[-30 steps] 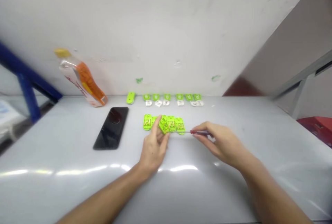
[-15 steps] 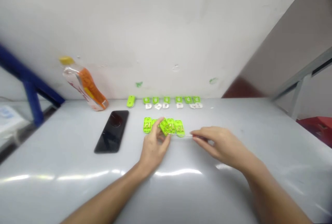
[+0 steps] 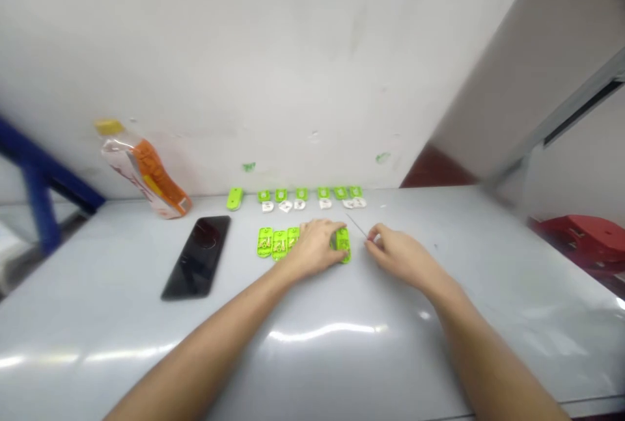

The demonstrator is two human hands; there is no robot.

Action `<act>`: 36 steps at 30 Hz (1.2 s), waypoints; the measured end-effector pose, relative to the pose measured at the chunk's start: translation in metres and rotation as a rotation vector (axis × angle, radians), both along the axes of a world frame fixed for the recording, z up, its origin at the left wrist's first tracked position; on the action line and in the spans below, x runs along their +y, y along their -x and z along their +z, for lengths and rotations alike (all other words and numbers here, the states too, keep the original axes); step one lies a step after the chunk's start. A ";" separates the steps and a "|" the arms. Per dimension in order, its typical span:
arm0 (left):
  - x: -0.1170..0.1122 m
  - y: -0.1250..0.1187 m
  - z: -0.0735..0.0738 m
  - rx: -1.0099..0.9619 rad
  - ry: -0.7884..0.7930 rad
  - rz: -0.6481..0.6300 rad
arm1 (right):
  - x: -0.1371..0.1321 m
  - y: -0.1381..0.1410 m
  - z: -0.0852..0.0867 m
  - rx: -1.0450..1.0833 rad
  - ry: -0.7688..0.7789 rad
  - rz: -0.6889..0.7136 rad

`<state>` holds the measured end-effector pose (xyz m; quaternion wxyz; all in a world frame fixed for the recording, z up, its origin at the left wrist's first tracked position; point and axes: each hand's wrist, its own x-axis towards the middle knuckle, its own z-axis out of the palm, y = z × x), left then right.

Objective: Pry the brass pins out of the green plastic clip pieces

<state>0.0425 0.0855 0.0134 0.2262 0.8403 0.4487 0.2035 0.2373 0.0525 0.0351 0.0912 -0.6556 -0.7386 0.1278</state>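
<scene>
My left hand is over the right end of a row of open, bright-green plastic housings. Its thumb and forefinger close on the rightmost green housing, which sits at the table surface. Small brass-coloured parts show inside the housings at the left of the row; others are hidden beneath the hand. Just to the right, my right hand pinches a thin metal rod-like tool. Its shaft points up and left, apart from the housing, and its grip end is covered by my fingers.
Along the wall stand several small green pieces with white pieces in front. A closed-looking green housing lies left of them. Farther left are a black phone and a drink bottle. Something red stands at right.
My left hand has lowered a raised green housing to the right end of the row. The tool's tip has left the housing and now points up and left. The view has shifted slightly.
</scene>
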 end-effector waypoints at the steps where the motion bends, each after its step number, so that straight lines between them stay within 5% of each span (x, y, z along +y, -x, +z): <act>1: 0.004 0.000 0.000 0.042 -0.001 -0.015 | -0.001 0.001 0.000 0.004 0.008 0.003; 12: 0.007 0.019 0.005 0.076 -0.025 -0.064 | -0.005 0.009 0.003 0.024 0.039 0.020; 17: -0.004 0.081 0.012 0.037 -0.047 0.029 | -0.005 0.020 -0.007 0.082 0.036 0.053; 23: -0.018 0.145 0.003 0.133 0.143 0.133 | 0.000 0.028 -0.020 0.177 0.021 0.065; 29: -0.020 0.146 -0.004 0.040 0.105 0.193 | 0.004 0.029 -0.018 0.346 -0.093 0.095; 36: -0.025 0.145 0.000 0.000 0.129 0.206 | -0.006 0.037 -0.008 0.808 -0.214 0.008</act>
